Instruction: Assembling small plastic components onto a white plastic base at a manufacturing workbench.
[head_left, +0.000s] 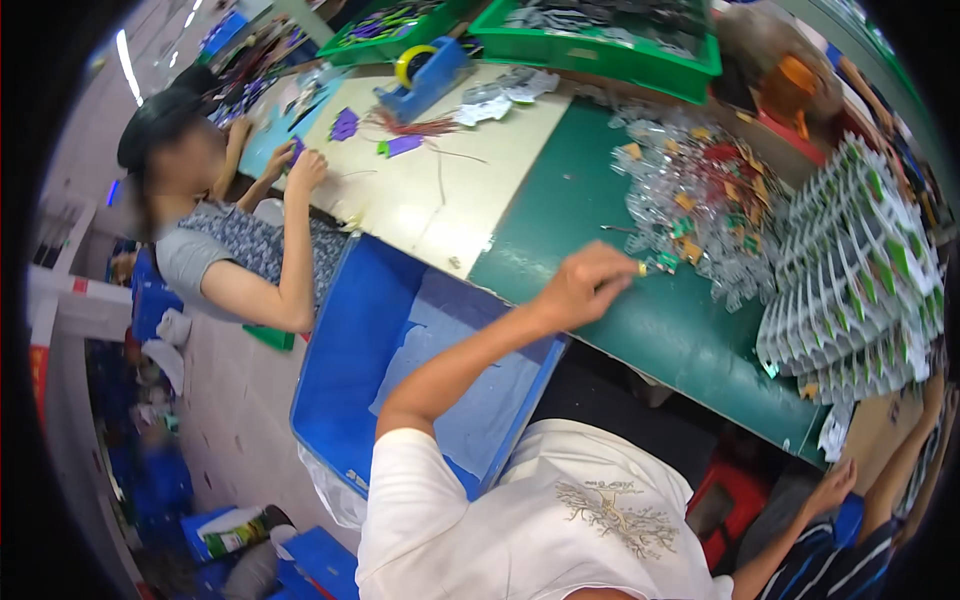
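Note:
My left hand [588, 285] reaches over the green tabletop [580, 190], its fingers pinched together. A small yellow piece [641, 269] shows at the fingertips; its kind is too small to make out. Just beyond it lies a small green circuit board [667, 262], at the edge of a heap of clear plastic parts [650, 190] mixed with red wires and orange-brown bits. My right hand [832, 487] is low at the right, by the table's near corner, fingers apart and apparently holding nothing. Near it hangs a crumpled translucent plastic piece [836, 430].
Tall stacked rows of white-and-green plastic parts [850, 270] stand on the right. A blue bin [350, 340] sits left of my body. Green trays [600, 55] line the back, near a blue tape dispenser [425, 85]. A co-worker [250, 250] handles purple pieces at left; another person [830, 565] is at lower right.

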